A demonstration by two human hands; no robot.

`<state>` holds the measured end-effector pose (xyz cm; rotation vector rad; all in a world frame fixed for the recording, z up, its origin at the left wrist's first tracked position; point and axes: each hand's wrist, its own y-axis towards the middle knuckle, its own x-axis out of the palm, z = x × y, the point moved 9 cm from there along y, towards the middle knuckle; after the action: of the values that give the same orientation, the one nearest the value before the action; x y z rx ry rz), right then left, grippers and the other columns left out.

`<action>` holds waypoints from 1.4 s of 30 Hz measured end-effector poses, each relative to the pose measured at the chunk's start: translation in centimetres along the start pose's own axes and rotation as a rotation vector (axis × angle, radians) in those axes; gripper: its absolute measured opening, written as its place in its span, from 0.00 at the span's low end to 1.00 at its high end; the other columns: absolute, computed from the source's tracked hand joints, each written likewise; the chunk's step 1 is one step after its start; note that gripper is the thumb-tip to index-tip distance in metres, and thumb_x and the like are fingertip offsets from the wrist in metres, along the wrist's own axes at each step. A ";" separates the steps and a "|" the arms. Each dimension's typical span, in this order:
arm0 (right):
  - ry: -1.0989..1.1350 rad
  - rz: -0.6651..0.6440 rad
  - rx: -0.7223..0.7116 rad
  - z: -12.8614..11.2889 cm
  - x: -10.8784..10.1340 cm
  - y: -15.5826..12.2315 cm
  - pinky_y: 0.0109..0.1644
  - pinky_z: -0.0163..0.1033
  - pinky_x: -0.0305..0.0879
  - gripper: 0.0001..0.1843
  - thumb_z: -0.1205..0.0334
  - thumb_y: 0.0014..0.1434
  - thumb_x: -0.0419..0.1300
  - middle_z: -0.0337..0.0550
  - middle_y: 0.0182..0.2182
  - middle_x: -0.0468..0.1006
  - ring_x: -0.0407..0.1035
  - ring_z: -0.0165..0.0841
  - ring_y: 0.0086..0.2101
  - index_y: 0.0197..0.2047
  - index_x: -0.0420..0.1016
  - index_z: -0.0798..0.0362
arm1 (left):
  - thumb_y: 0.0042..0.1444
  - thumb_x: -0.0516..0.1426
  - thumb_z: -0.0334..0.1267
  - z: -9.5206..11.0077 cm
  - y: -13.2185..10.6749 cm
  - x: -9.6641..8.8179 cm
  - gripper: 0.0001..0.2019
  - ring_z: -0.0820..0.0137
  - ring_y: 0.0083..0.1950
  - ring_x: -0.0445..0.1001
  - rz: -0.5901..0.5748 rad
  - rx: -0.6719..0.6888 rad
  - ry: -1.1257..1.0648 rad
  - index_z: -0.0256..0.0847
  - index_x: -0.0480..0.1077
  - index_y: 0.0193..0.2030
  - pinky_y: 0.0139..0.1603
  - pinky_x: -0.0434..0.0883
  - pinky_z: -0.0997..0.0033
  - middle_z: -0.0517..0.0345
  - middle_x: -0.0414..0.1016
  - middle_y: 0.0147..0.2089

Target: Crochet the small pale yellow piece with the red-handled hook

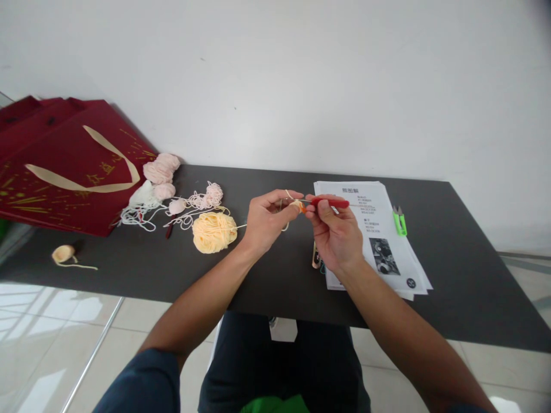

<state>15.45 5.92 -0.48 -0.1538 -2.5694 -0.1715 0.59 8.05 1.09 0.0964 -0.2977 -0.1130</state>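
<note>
- Red hook [342,203] pinched in right hand [340,238], fingers curled, likely for control
- Left hand [266,221] pinches yellow piece [297,204], seemingly steadying it
- Yarn ball [214,232] nearby, perhaps for slack

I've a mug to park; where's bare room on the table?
The widest patch of table is right of the papers and green snips. Another lies between the cream piece and yellow yarn ball, near the front edge. Crowded: by the red bag and pink yarn, around the left hand and right hand.

Red-handled hook [341,203] nearly level, at yellow piece [297,204], seemingly crocheted; yellow ball [214,232] leftward.
</note>
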 end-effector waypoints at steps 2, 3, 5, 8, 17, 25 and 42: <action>0.003 0.020 0.016 0.1 -0.1 0.0 0.44 0.33 0.85 0.06 0.58 0.61 0.72 0.36 0.41 0.88 0.82 0.26 0.35 0.41 0.82 0.46 | 0.51 0.70 0.36 0.3 0.1 -0.1 0.08 0.72 0.37 0.77 0.012 0.032 0.001 0.43 0.85 0.39 0.42 0.72 0.71 0.57 0.82 0.38; 0.013 0.031 0.026 0.2 -0.1 0.0 0.43 0.31 0.84 0.06 0.58 0.60 0.72 0.36 0.41 0.88 0.82 0.25 0.35 0.41 0.82 0.47 | 0.51 0.70 0.35 0.5 0.1 -0.2 0.07 0.72 0.38 0.77 0.023 0.059 0.000 0.43 0.85 0.39 0.42 0.72 0.71 0.57 0.81 0.39; 0.036 0.048 0.040 0.3 -0.1 -0.1 0.42 0.30 0.84 0.06 0.59 0.60 0.73 0.36 0.39 0.88 0.81 0.25 0.34 0.40 0.82 0.48 | 0.50 0.70 0.34 0.8 0.2 -0.4 0.06 0.73 0.39 0.76 0.042 0.111 -0.004 0.44 0.85 0.36 0.42 0.71 0.72 0.57 0.80 0.41; 0.035 0.056 0.039 0.3 0.2 -0.2 0.42 0.32 0.84 0.07 0.58 0.59 0.73 0.35 0.39 0.88 0.81 0.26 0.33 0.40 0.82 0.47 | 0.50 0.70 0.34 0.6 0.2 -0.4 0.08 0.73 0.38 0.75 0.038 0.094 0.007 0.45 0.85 0.38 0.40 0.71 0.72 0.58 0.80 0.39; -0.036 0.056 -0.044 -0.4 0.7 -0.5 0.39 0.37 0.83 0.08 0.57 0.58 0.73 0.37 0.37 0.88 0.80 0.28 0.31 0.40 0.82 0.47 | 0.48 0.73 0.36 -0.1 0.1 -0.5 0.19 0.73 0.35 0.78 0.048 0.006 -0.046 0.45 0.84 0.48 0.40 0.73 0.70 0.60 0.82 0.35; -0.572 0.003 -0.531 -4.2 1.9 -3.1 0.48 0.47 0.82 0.13 0.65 0.62 0.70 0.39 0.44 0.89 0.83 0.36 0.42 0.48 0.86 0.38 | 0.45 0.75 0.35 -0.8 0.5 -0.4 0.19 0.74 0.37 0.80 0.075 -0.094 -0.282 0.44 0.84 0.46 0.50 0.74 0.69 0.60 0.84 0.35; -0.127 -0.047 -0.196 -1.6 0.9 -0.4 0.35 0.39 0.80 0.07 0.60 0.56 0.75 0.37 0.40 0.89 0.80 0.31 0.32 0.40 0.87 0.42 | 0.44 0.72 0.31 -0.4 0.5 0.1 0.18 0.75 0.35 0.76 0.001 -0.128 -0.351 0.44 0.84 0.45 0.46 0.72 0.70 0.61 0.80 0.34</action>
<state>15.49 5.33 1.29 -0.1827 -2.6809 -0.4449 0.83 8.61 0.76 -0.0518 -0.6395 -0.1479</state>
